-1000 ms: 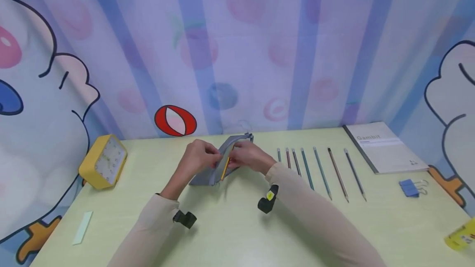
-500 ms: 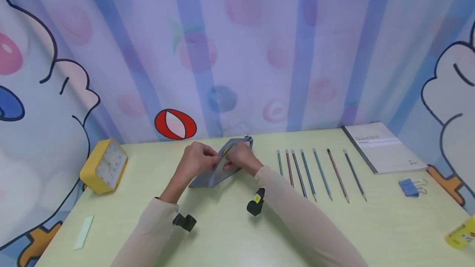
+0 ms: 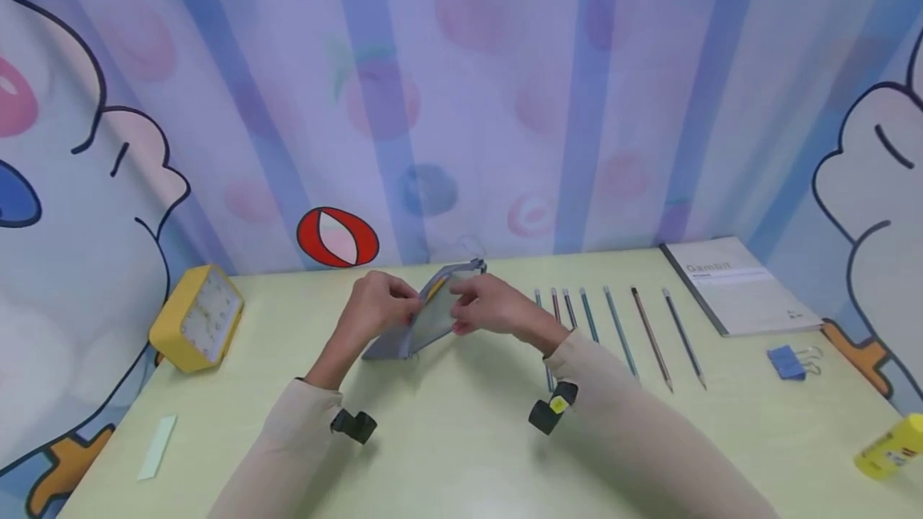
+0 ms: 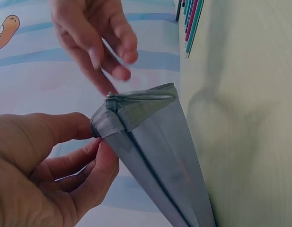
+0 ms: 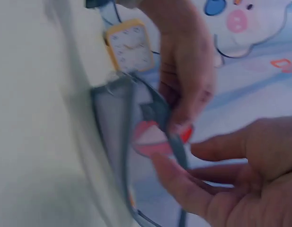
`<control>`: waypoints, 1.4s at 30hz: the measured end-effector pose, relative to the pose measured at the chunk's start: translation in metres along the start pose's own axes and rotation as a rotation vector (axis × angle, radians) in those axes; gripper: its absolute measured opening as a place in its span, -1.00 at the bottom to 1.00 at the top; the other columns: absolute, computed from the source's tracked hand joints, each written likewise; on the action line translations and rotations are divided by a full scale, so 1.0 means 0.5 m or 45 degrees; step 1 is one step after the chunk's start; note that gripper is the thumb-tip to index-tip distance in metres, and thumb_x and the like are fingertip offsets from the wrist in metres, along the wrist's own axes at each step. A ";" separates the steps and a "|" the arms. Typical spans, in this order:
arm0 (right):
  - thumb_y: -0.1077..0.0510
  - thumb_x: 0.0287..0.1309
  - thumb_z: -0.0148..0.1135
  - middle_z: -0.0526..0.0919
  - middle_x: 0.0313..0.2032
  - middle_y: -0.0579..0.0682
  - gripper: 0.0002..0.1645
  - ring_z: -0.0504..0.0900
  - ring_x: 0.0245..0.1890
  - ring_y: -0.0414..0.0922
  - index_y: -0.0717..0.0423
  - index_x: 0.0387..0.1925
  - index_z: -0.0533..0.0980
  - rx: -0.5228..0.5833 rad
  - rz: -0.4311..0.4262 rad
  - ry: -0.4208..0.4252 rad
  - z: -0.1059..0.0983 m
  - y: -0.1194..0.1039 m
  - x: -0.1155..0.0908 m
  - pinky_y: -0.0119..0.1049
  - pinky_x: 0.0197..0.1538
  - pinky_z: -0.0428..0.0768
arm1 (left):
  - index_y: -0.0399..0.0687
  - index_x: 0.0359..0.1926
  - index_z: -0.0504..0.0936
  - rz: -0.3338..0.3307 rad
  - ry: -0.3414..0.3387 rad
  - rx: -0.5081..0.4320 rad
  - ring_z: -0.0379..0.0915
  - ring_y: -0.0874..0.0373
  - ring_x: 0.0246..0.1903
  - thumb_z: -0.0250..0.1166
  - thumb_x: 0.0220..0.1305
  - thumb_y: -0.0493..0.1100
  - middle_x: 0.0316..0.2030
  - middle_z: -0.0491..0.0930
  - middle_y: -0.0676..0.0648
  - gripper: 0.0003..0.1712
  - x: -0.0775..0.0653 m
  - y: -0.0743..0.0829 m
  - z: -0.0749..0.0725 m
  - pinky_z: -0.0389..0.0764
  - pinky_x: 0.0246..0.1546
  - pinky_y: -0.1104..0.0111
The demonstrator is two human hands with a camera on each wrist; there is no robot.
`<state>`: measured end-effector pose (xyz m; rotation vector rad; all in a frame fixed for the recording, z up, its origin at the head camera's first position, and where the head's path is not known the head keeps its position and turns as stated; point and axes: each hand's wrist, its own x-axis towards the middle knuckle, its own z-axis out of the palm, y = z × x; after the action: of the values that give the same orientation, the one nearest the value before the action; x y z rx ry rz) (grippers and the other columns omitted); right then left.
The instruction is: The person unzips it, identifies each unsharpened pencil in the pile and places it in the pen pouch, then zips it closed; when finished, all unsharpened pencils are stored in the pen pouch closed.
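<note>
A grey zippered mesh pencil pouch (image 3: 431, 330) stands tilted on the table, its mouth spread. My left hand (image 3: 376, 304) pinches the pouch's edge between thumb and fingers, also plain in the left wrist view, where the pouch (image 4: 157, 142) slants downward. Inside the pouch a yellow pencil (image 3: 436, 288) shows near the upper rim. Beside the mouth, my right hand (image 3: 493, 307) has loosely bent fingers and holds nothing. In the right wrist view my right hand (image 5: 240, 175) is close to the pouch's rim (image 5: 128, 146); that view is blurred.
Several pencils (image 3: 652, 338) lie in a row to the right. Beyond them are a notebook (image 3: 746, 287), a blue binder clip (image 3: 787, 363) and a yellow container (image 3: 890, 451). At left stand a yellow clock (image 3: 196, 319) and a pale green strip (image 3: 157, 447).
My right hand carried the yellow pencil into the pouch, let go of it and drew back to the right. My left hand has kept its pinch on the pouch.
</note>
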<state>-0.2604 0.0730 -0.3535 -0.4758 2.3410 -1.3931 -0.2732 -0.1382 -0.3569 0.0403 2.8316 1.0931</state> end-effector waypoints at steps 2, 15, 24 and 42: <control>0.23 0.40 0.09 0.60 0.16 0.32 -0.42 0.77 -0.07 0.00 0.34 0.39 0.34 -0.066 -0.002 -0.059 -0.031 -0.002 -0.017 -0.12 0.09 0.68 | -0.08 -0.17 0.81 0.000 -0.004 -0.008 0.62 0.13 -0.33 0.39 0.26 -0.09 -0.34 0.76 -0.05 -0.79 0.000 0.000 -0.001 0.59 -0.32 0.35; 0.20 0.45 0.02 0.63 0.14 0.27 -0.41 0.69 0.11 0.09 0.39 0.40 0.29 -0.238 0.138 -0.016 -0.208 0.036 -0.125 -0.03 0.24 0.58 | -0.12 -0.18 0.81 0.025 0.005 -0.021 0.63 0.16 -0.45 0.39 0.25 -0.11 -0.36 0.76 -0.07 -0.80 0.000 -0.006 -0.003 0.58 -0.29 0.35; 0.27 0.41 -0.01 0.58 0.14 0.41 -0.38 0.71 0.01 0.12 0.55 0.38 0.22 -0.385 0.259 0.135 -0.255 0.096 -0.152 0.00 0.15 0.63 | -0.13 -0.18 0.81 0.029 0.005 -0.025 0.65 0.19 -0.48 0.39 0.25 -0.12 -0.37 0.77 -0.08 -0.79 0.001 -0.005 -0.001 0.57 -0.33 0.37; 0.32 0.34 0.03 0.49 0.19 0.53 -0.39 0.76 -0.16 0.03 0.64 0.31 0.25 -0.445 0.289 0.156 -0.257 0.151 -0.163 -0.12 -0.02 0.71 | -0.11 -0.17 0.81 0.025 0.007 -0.007 0.69 0.09 -0.41 0.39 0.26 -0.11 -0.35 0.77 -0.07 -0.80 -0.004 -0.003 -0.001 0.63 -0.26 0.30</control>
<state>-0.2579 0.2428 -0.3522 -0.2110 2.6547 -0.9389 -0.2714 -0.1397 -0.3573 0.0645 2.8392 1.1063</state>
